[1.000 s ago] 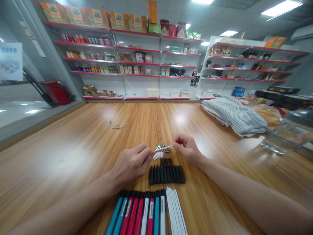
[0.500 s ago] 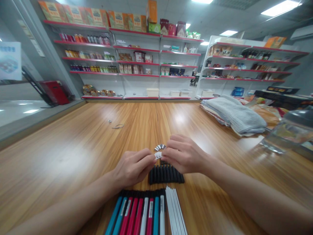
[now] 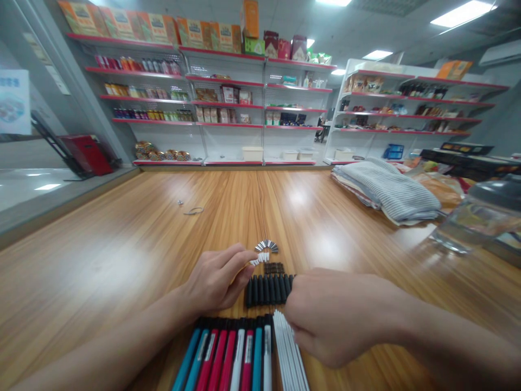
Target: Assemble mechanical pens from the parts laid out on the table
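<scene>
While the left hand (image 3: pixel 220 279), half open, grips nothing visible beside small white plastic pieces (image 3: pixel 264 257) beyond a row of tapered black tubes (image 3: pixel 266 289), the right hand (image 3: pixel 337 315) curls over the row's right end, hold hidden. Nearside: blue, pink and white barrels (image 3: pixel 220 358), slim white rods (image 3: pixel 288 353). Sorting looks done; groups unjoined, remainder unclear.

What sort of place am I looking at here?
Probably a shop or a mock-up of one: beyond the wooden table, red-edged display shelves carry rows of bottles and orange boxes.
</scene>
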`<state>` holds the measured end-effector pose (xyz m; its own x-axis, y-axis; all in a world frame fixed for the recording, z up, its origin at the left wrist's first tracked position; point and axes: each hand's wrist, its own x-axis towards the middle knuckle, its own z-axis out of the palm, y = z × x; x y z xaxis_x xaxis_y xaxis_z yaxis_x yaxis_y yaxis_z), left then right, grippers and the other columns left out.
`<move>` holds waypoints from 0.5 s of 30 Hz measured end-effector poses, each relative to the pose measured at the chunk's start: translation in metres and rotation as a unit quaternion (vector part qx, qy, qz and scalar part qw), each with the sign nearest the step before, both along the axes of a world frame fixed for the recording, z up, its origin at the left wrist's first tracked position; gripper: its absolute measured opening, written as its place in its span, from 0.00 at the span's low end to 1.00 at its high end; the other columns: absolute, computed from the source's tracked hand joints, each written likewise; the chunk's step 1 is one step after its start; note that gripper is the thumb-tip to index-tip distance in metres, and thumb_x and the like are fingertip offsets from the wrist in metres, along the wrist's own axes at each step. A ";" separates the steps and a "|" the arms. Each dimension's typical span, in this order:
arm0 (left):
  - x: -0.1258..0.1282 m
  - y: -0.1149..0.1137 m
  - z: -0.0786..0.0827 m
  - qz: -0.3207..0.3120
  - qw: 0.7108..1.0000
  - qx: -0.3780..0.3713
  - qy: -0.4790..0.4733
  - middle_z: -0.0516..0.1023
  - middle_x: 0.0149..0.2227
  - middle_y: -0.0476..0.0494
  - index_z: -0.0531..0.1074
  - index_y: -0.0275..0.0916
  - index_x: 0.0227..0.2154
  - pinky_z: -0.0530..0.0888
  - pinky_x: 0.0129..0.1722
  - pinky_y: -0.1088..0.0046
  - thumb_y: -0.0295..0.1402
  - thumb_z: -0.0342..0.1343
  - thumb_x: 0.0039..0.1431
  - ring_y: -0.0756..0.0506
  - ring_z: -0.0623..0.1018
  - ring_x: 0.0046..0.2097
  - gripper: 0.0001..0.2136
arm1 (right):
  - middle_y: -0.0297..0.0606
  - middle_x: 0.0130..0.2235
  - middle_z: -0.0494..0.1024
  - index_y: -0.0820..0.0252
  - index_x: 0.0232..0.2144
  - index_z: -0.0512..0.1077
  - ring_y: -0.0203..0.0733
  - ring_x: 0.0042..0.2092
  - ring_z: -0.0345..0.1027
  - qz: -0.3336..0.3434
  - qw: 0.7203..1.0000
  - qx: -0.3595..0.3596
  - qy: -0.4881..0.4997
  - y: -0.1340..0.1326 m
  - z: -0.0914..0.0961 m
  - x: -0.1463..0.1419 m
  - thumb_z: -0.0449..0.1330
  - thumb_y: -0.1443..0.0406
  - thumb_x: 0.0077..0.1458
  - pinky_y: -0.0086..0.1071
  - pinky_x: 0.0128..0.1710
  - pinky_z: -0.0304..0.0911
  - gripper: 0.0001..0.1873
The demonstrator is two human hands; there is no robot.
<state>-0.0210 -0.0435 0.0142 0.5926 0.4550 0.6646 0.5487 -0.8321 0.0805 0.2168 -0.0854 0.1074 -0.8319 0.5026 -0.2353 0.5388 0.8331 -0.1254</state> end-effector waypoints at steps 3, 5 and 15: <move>0.001 0.000 0.000 0.001 1.000 0.000 -0.001 0.74 0.36 0.44 0.66 0.38 0.47 0.68 0.27 0.77 0.26 0.51 0.59 0.51 0.73 0.31 0.13 | 0.37 0.19 0.71 0.62 0.19 0.73 0.31 0.17 0.53 -0.022 0.999 -0.029 -0.038 -0.002 -0.006 0.000 0.60 0.65 0.40 0.29 0.18 0.43 0.05; 0.001 0.000 0.000 0.003 1.000 0.002 -0.003 0.74 0.36 0.45 0.66 0.39 0.47 0.68 0.27 0.77 0.25 0.51 0.59 0.51 0.73 0.32 0.13 | 0.36 0.17 0.69 0.62 0.18 0.72 0.30 0.15 0.51 -0.056 0.997 -0.032 -0.046 -0.002 -0.010 -0.001 0.60 0.68 0.37 0.28 0.17 0.44 0.02; 0.001 0.002 -0.004 0.005 1.000 0.018 -0.009 0.73 0.35 0.46 0.67 0.39 0.45 0.70 0.29 0.77 0.24 0.54 0.56 0.51 0.74 0.33 0.13 | 0.36 0.13 0.66 0.62 0.15 0.72 0.32 0.13 0.52 -0.135 0.989 -0.057 -0.035 0.001 -0.028 -0.004 0.61 0.70 0.33 0.29 0.16 0.44 0.01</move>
<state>-0.0203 -0.0418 0.0101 0.5750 0.4367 0.6919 0.5563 -0.8288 0.0608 0.2126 -0.0849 0.0793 -0.6508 0.6714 -0.3545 0.7503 0.6402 -0.1649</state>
